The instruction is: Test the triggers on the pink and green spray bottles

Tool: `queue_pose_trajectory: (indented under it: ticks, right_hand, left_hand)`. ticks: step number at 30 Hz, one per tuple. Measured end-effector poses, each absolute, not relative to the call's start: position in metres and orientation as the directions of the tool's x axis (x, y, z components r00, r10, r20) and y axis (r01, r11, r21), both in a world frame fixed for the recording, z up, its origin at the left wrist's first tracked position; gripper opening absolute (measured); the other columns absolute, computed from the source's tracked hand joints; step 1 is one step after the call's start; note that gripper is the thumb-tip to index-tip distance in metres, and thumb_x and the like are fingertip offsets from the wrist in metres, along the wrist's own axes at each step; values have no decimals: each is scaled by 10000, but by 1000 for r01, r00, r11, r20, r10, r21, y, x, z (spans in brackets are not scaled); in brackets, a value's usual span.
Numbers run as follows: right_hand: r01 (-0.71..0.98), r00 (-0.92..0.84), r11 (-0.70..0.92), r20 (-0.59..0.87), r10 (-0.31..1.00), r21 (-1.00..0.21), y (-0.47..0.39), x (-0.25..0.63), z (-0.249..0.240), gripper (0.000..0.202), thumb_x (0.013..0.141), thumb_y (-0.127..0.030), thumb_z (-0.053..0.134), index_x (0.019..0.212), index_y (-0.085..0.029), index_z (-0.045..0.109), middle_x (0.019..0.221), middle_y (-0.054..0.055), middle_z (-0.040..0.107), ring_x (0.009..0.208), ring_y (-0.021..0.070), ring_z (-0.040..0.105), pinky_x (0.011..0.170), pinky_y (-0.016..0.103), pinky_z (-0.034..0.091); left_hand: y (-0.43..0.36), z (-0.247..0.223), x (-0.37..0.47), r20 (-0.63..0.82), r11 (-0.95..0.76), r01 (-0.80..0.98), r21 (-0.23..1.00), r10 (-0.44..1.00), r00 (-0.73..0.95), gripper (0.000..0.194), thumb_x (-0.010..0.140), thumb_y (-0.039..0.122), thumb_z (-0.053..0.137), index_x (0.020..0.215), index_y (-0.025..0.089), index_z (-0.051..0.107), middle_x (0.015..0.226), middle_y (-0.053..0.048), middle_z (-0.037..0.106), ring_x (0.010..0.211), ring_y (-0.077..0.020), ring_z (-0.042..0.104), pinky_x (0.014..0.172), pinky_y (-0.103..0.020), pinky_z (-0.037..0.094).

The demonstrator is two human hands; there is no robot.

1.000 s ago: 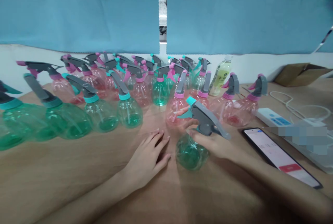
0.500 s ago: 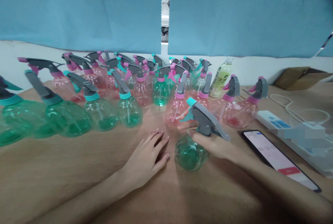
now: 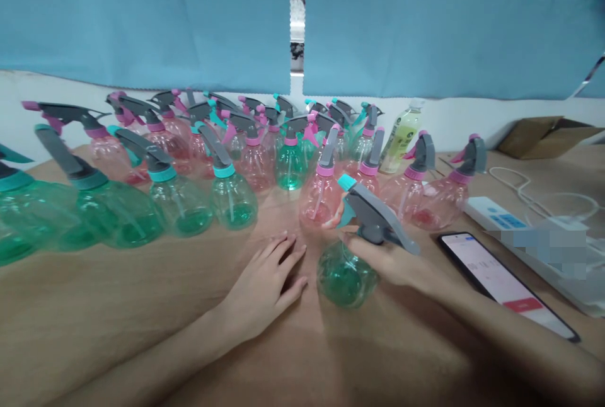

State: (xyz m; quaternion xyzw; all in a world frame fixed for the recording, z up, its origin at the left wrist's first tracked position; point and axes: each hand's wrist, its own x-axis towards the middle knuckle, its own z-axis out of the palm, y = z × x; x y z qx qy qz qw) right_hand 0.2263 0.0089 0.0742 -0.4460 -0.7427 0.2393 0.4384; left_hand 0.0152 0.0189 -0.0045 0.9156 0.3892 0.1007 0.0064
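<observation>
Two slim bare forearms (image 3: 182, 349), narrow wrists (image 3: 225, 324), bare hands (image 3: 258, 293) with slender fingers (image 3: 293, 261)

At nine o'clock, the left edge crops a teal-collared spray bottle (image 3: 21, 202); the right hand (image 3: 385, 259) covers the neck of its green trigger sprayer (image 3: 347, 281); toward four, the smartphone (image 3: 508, 287) shows blurred digits (image 3: 483, 264).

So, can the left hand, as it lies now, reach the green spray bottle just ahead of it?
Probably yes: the left hand rests on the table holding nothing, and nothing stands between it and the green spray bottle.
</observation>
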Motion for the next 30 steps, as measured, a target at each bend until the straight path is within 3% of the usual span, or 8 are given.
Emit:
queue_pose_trajectory:
  ticks: [7, 13, 19, 30]
  right_hand:
    - [365, -212, 443, 390, 896, -819, 9, 226, 73, 370, 634, -183, 467, 982, -264, 565, 850, 4, 665, 633, 149, 636, 666, 312, 566]
    - [341, -288, 480, 397, 872, -808, 9, 228, 73, 359, 710, -179, 476, 1033, -274, 600, 907, 10, 683, 805, 190, 666, 761, 347, 566]
    - [327, -215, 477, 427, 878, -816, 10, 228, 67, 448, 720, -163, 519, 1160, -251, 504, 1182, 38, 606, 919, 185, 657, 828, 340, 558]
    - [299, -232, 444, 387, 892, -845, 10, 230, 63, 423, 743, -162, 515, 1153, -233, 443, 1164, 44, 616, 869, 171, 670, 772, 318, 581]
  left_hand:
    - [19, -6, 15, 185, -704, 704, 96, 707, 682, 475, 941, 407, 407, 1346, 160, 414, 1413, -107, 393, 1318, -266, 301, 1047, -444, 293]
    - [20, -5, 15, 191, -703, 703, 103, 708, 680, 478, 942, 420, 396, 1343, 159, 414, 1409, -109, 399, 1313, -267, 311, 1041, -451, 301]
    - [20, -6, 15, 184, -703, 704, 99, 708, 682, 483, 941, 419, 410, 1347, 158, 412, 1411, -107, 395, 1322, -271, 291, 1051, -451, 285]
    - [20, -5, 16, 175, -701, 705, 102, 711, 681, 481, 943, 418, 401, 1348, 158, 412, 1412, -105, 395, 1318, -269, 298, 1050, -449, 286]
